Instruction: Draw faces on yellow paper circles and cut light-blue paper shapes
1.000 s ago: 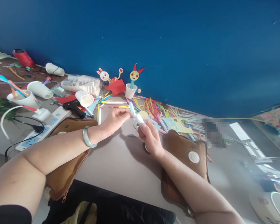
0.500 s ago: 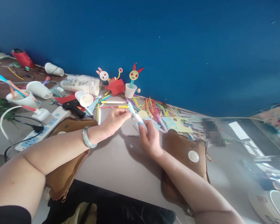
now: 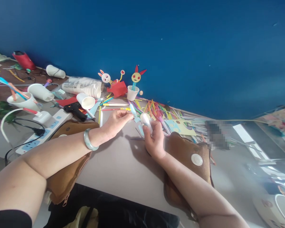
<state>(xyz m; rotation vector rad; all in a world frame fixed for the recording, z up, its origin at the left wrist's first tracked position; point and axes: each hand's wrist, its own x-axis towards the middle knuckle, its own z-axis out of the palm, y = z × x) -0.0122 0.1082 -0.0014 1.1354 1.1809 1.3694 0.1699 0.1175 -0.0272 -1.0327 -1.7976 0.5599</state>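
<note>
My left hand [image 3: 120,122], with a pale jade-coloured bangle on the wrist, is closed in a pinch on a narrow light blue paper piece [image 3: 133,109] that points up and away. Close by on the right, my right hand [image 3: 154,136] is wrapped round a white glue stick [image 3: 146,119], its end tilted up toward the wall. A small gap separates the glue stick from the paper. Behind both hands stands a paper cup [image 3: 133,93] with a yellow, red-eared paper face on blue stems. Next to it is a white rabbit face [image 3: 106,77] by red paper.
Colourful pipe cleaners [image 3: 154,109] and cut paper sheets [image 3: 181,126] lie along the blue wall. To the left are a black glue gun [image 3: 76,109], stacked paper cups [image 3: 82,88] and a power strip [image 3: 44,131]. Brown cushions [image 3: 182,158] lie under both forearms.
The glue stick in my right hand has moved right and slightly down, away from the blue paper, and its tilt has changed. My left hand stays almost still, holding the paper.
</note>
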